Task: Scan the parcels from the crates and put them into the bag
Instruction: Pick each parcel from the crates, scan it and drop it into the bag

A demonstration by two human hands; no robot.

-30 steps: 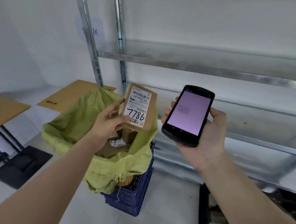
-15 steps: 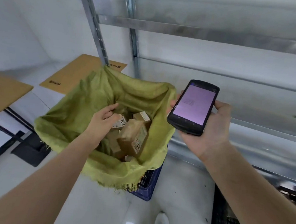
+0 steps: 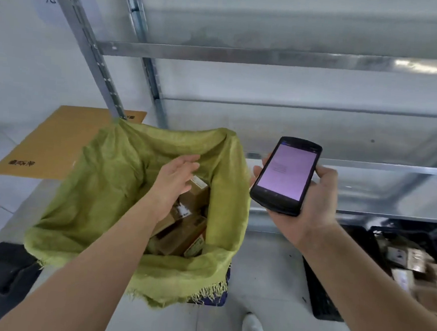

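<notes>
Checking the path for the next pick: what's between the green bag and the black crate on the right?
Head view: bare grey floor between the bag and the crate; a shoe sits at the stretch's near end.

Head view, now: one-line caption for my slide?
Open left hand over green bag of parcels; right hand holds scanner.

Parcels [image 3: 182, 230] lie in the bag [image 3: 101, 196]; crate [image 3: 332, 297] stands right of it.
</notes>
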